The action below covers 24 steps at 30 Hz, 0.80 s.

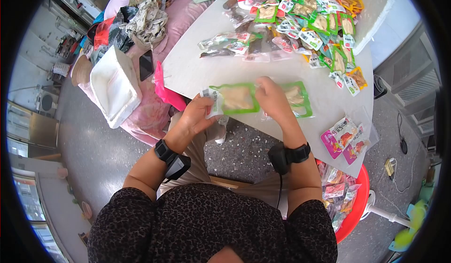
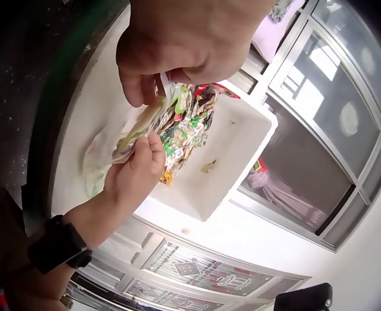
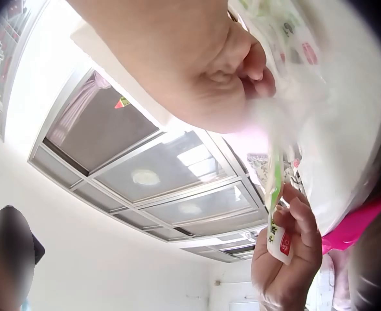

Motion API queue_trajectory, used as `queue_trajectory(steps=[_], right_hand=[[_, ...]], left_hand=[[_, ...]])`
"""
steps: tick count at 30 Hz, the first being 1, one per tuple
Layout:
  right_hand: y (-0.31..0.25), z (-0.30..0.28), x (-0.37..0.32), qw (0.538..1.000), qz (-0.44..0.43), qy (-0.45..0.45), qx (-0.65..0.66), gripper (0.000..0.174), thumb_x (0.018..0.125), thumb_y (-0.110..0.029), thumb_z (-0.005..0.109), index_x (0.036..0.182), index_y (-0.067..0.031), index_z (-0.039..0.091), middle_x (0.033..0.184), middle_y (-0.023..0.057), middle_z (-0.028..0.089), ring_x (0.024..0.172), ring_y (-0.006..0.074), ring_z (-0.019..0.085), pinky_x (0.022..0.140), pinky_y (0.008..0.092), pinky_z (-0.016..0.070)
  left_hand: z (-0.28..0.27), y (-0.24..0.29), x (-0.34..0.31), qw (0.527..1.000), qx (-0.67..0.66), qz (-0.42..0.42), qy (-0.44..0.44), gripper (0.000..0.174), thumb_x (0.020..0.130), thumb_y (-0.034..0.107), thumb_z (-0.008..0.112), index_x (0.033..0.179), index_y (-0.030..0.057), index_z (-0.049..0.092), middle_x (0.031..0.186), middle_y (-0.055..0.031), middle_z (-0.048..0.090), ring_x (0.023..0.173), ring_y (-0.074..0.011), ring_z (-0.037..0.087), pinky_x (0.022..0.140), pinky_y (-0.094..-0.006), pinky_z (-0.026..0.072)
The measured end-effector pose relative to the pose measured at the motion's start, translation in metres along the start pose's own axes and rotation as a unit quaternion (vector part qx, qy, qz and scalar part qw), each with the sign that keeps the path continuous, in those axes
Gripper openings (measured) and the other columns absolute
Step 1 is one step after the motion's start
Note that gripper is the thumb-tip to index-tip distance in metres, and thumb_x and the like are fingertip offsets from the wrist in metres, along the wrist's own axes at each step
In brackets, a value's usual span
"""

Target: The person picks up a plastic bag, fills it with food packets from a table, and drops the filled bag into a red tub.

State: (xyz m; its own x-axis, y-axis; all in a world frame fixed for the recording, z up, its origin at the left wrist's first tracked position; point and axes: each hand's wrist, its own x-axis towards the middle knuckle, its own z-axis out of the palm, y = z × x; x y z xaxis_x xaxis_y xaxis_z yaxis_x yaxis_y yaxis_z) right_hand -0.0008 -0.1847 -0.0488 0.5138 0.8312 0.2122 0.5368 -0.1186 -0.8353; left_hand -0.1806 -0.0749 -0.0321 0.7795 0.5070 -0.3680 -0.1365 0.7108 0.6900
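Observation:
My left hand (image 1: 196, 115) pinches the white labelled end of a green-edged sealed food packet (image 1: 237, 98), which has pale pieces showing through its clear front. At the packet's other end, my right hand (image 1: 273, 98) has its fingers curled on the edge. In the left wrist view, the right hand (image 2: 135, 172) grips the lower part of the packet while the left hand (image 2: 184, 48) holds it above. A second green-edged packet (image 1: 298, 99) lies on the table partly behind the right hand and wrist.
Several packets (image 1: 319, 25) are heaped at the table's far right, by a white foam box (image 1: 378, 14). Pink-printed packets (image 1: 343, 138) lie near the right edge. Below stands a red basin (image 1: 359, 206) of packets. A pink bag (image 1: 164, 86) hangs at the left edge, near a phone (image 1: 146, 65).

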Motion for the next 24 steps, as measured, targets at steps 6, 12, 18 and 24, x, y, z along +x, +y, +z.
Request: queue_trajectory(steps=[6,12,18,24], right_hand=[[-0.022,-0.006,-0.005,0.985,-0.075,-0.004,-0.157,0.012,0.070,-0.013,0.048,0.075,-0.0017,0.045,0.067,0.0170,0.053,0.066,0.0341,0.053,0.059,0.0425,0.0407],[-0.025,-0.004,-0.008,0.960,-0.119,0.008,-0.252,0.010,0.071,-0.012,0.046,0.073,-0.0021,0.045,0.064,0.0154,0.054,0.059,0.0315,0.054,0.054,0.0401,0.0433],[-0.030,-0.011,-0.009,0.968,-0.095,-0.026,-0.231,0.010,0.072,-0.012,0.043,0.074,-0.0018,0.044,0.067,0.0176,0.052,0.064,0.0344,0.052,0.057,0.0426,0.0397],[-0.030,-0.020,-0.009,0.981,-0.083,-0.034,-0.172,0.011,0.071,-0.011,0.044,0.077,-0.0019,0.043,0.069,0.0192,0.050,0.067,0.0367,0.049,0.059,0.0444,0.0372]], left_hand=[[0.001,-0.005,0.007,0.998,0.022,0.008,0.051,0.025,0.071,-0.003,0.039,0.094,0.0027,0.047,0.089,-0.0087,0.053,0.079,-0.0208,0.055,0.071,-0.0369,0.0475],[-0.003,-0.010,0.017,0.998,0.016,0.037,0.046,0.019,0.069,-0.006,0.039,0.084,0.0034,0.048,0.068,-0.0042,0.049,0.062,-0.0154,0.050,0.063,-0.0328,0.0473],[-0.001,-0.014,0.019,0.996,0.008,0.066,0.062,0.018,0.069,-0.007,0.039,0.079,0.0038,0.049,0.065,-0.0022,0.048,0.055,-0.0127,0.046,0.057,-0.0269,0.0434],[-0.019,-0.023,0.029,0.992,0.062,0.102,0.044,0.024,0.071,-0.007,0.037,0.090,0.0034,0.049,0.077,-0.0054,0.051,0.064,-0.0140,0.048,0.059,-0.0272,0.0410]])
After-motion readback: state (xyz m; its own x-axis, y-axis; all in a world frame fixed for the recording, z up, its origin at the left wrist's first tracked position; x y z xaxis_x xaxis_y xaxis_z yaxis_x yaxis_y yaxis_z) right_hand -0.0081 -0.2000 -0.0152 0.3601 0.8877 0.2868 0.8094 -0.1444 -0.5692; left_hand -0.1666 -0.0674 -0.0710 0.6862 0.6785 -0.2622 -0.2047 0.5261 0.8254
